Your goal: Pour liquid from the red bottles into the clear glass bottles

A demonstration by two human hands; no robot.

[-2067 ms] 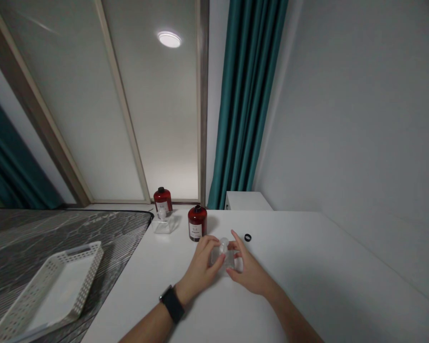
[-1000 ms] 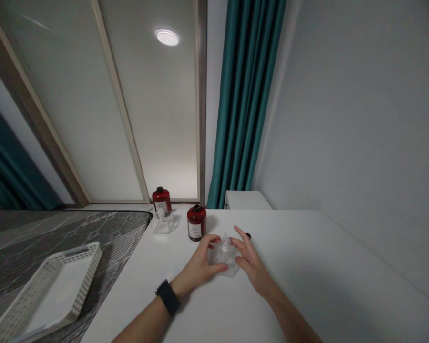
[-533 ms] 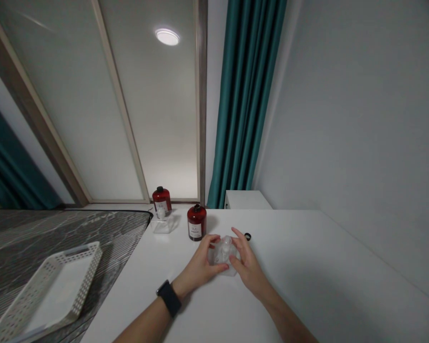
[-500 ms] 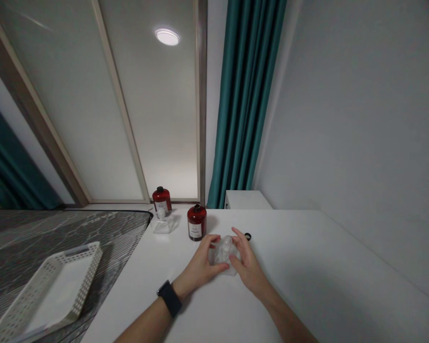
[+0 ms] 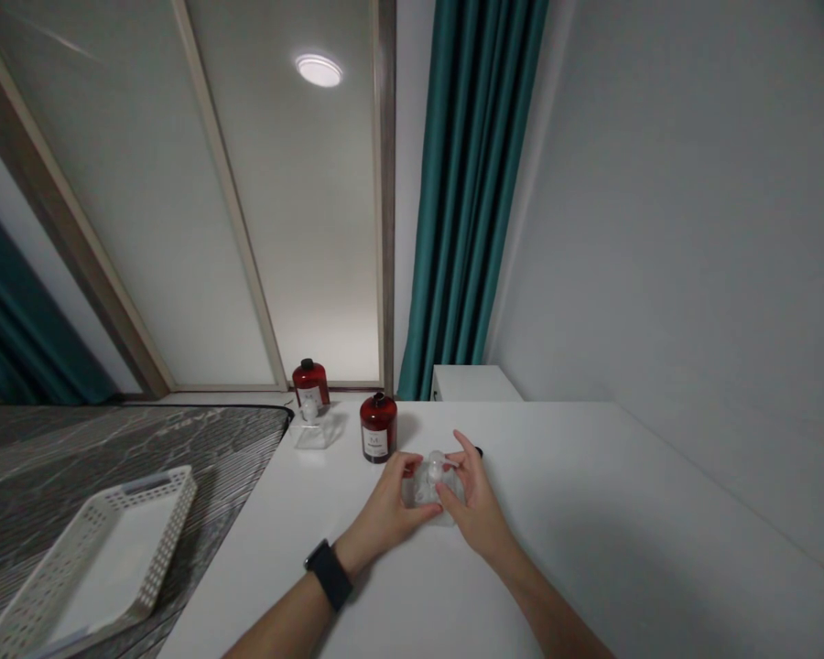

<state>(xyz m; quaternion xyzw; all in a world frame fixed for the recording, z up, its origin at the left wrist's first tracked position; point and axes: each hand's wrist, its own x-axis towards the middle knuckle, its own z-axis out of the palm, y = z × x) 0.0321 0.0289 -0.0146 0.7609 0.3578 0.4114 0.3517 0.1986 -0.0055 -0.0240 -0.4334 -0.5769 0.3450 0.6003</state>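
A clear, squat container (image 5: 427,491) with a rounded, translucent top (image 5: 436,460) stands on the white table between my hands. My left hand (image 5: 396,499) is curled round its left side, thumb in front and fingers behind. On the other side, my right hand (image 5: 477,503) has its thumb and fingers at the container's right side and top, with the index finger raised. Just beyond the container to the left is a dark red bottle (image 5: 378,426) with a white label and an open-looking black neck. A small black ring or cap (image 5: 480,452) lies partly hidden behind my right fingers.
A second red bottle (image 5: 310,380) with a black cap stands at the table's far left corner, behind another clear container (image 5: 314,434) with a round top. A white perforated basket (image 5: 171,522) rests on a grey patterned surface at left. A white cabinet (image 5: 477,383) stands beyond the table.
My right fingers have shifted at the container's top, with the index finger raised further, and now cover more of the black ring. The container's top looks turned. My left hand has barely moved.
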